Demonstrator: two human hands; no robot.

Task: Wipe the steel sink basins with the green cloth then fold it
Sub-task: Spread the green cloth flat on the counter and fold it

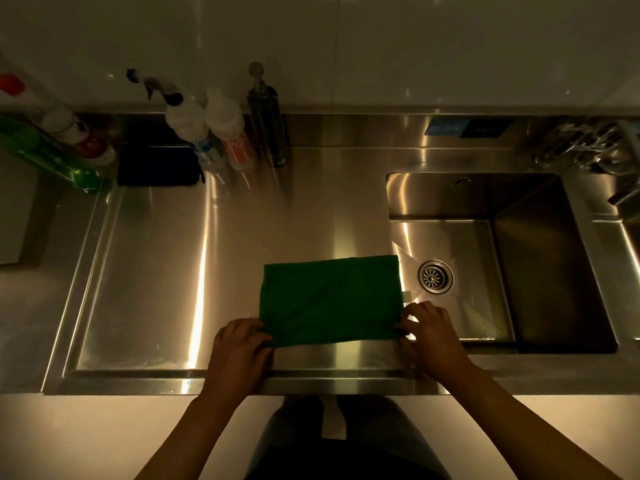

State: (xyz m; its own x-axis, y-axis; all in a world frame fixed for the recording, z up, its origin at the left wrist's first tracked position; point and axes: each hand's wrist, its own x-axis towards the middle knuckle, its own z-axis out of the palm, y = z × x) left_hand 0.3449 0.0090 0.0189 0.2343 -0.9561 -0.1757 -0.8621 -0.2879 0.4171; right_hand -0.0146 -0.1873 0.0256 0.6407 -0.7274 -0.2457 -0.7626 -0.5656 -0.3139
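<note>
Pinching the green cloth at its two near corners: our left hand holds the near-left corner and our right hand the near-right, each with fingers curled onto the fabric.

Item: green cloth. It lies flat as a squared rectangle on the steel counter, with its right edge at the rim of the sink basin.

Item: sink basin, right of the cloth, drain in view. We cannot tell from the steel whether it has been wiped.

Status, in our judgement: the wiping looks finished, since the cloth is out of the basin and squared up. Folding is under way. We cannot count the layers, and at least one more fold probably remains.

Item: rear of counter. Spray bottle, pump dispenser, dark pad.
</note>
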